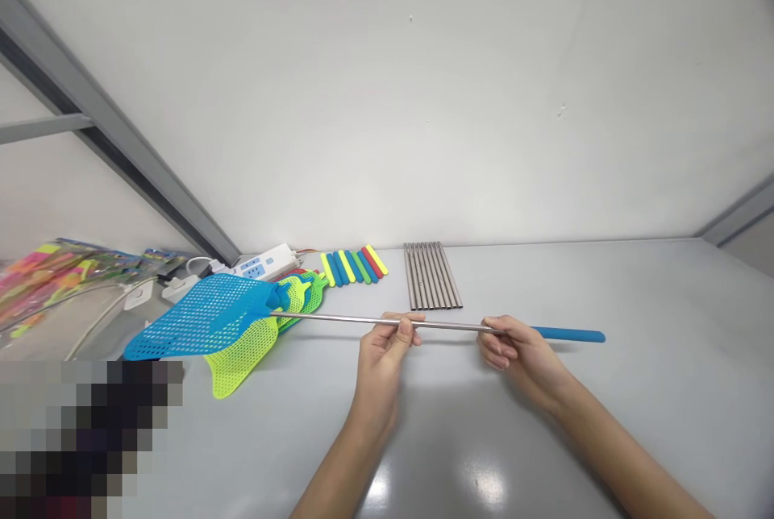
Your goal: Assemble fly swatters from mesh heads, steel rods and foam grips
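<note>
A fly swatter with a blue mesh head (205,313), a thin metal rod (339,319) and a blue handle (572,334) lies level across my view, above the table. My left hand (387,350) pinches the rod near its middle, thumb on the near side. Farther right, my right hand (513,346) is closed around the rod where it meets the handle; its fingers hide part of that joint. The blue head overlaps a yellow mesh head (245,358) and other swatter heads behind it.
Several coloured handles (347,267) lie in a row at the back, beside a row of metal tubes (430,277). A white power strip (266,263) with cables stands at the left. Bagged colourful items (54,285) lie beyond a grey frame post (114,100).
</note>
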Tool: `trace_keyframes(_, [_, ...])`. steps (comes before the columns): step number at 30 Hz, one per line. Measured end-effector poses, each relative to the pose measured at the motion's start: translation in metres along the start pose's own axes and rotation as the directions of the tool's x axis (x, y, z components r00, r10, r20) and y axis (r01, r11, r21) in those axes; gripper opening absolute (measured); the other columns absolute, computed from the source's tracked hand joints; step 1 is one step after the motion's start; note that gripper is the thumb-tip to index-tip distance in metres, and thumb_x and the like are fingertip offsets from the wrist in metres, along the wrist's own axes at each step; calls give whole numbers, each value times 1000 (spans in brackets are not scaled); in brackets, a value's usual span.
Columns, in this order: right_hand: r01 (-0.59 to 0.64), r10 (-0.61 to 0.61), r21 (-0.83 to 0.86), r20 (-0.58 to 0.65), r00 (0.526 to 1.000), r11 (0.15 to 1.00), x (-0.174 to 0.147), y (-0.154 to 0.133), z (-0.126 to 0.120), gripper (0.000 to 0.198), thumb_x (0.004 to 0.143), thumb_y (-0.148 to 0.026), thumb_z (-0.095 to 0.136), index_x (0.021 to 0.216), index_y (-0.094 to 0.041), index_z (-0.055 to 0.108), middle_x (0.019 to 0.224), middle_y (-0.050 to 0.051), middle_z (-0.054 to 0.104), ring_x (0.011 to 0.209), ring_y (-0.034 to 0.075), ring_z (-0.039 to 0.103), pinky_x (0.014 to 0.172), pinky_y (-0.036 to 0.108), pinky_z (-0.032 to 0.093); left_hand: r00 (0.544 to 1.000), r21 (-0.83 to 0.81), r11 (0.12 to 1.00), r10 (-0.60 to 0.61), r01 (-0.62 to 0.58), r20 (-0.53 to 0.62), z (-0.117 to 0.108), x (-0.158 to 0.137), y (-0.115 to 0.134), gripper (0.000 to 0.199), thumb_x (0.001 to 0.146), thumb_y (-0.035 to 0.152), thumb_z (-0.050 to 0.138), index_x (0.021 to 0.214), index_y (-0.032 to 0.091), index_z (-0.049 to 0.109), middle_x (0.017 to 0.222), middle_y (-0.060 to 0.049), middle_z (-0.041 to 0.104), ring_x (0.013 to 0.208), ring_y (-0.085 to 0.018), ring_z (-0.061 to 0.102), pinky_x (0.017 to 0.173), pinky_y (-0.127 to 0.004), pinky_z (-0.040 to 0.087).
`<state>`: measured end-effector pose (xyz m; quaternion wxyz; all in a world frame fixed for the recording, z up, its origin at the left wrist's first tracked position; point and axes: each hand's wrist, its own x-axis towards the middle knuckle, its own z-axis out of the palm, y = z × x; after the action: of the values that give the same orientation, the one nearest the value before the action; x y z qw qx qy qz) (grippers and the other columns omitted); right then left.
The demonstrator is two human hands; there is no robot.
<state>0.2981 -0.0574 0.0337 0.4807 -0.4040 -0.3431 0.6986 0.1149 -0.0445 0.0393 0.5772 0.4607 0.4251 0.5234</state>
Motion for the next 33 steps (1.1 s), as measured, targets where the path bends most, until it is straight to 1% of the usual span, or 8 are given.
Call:
trace_keyframes(4, [4,-4,-11,0,1000,1000,0,-1,0,35,77,-29,42,45,-17,37,44,-5,18,42,8,23,49,26,18,1000,-11,1000,6,-6,-13,-1,1,0,24,76,31,50,57,16,53,76,-2,55,83,-15,48,78,-26,31])
trace_keyframes(9, [12,-12,-6,3,1000,1000,0,-1,0,34,78,-28,40,46,-17,36,44,-5,18,42,8,24,49,27,17,999,-14,1000,18,-18,-28,-3,3,0,24,74,33,52,57,16,55,70,-2,55,79,-16,49,76,-26,32])
trace_keyframes(15, [8,-8,15,-3,1000,1000,-1,-3,1,35,78,-28,40,46,-17,29,45,-5,16,42,8,21,49,27,15,999,-19,999,33,-33,-40,-4,3,2,24,73,33,53,58,16,56,75,-3,56,76,-15,49,75,-26,33])
trace_keyframes(18, [0,0,28,4,1000,1000,-1,-4,3,36,78,-28,40,46,-17,28,46,-5,15,41,8,21,48,27,14,998,-17,998,52,-53,-42,-5,3,1,23,74,32,52,58,16,55,78,-3,57,79,-15,49,77,-26,32])
trace_keyframes(24, [-16,16,37,10,1000,999,-2,-5,5,36,78,-28,39,46,-17,29,46,-6,15,41,7,21,48,27,14,996,-19,997,73,-75,-52,-9,5,2,24,74,30,52,55,16,53,79,-3,56,80,-15,48,77,-25,31])
trace_keyframes(33, [-5,3,68,21,1000,998,-3,-5,5,35,78,-27,40,46,-17,30,47,-6,15,41,7,21,47,26,15,993,-36,997,65,-68,-97,-12,6,6,24,71,32,55,55,16,52,69,0,52,65,-11,44,72,-24,31])
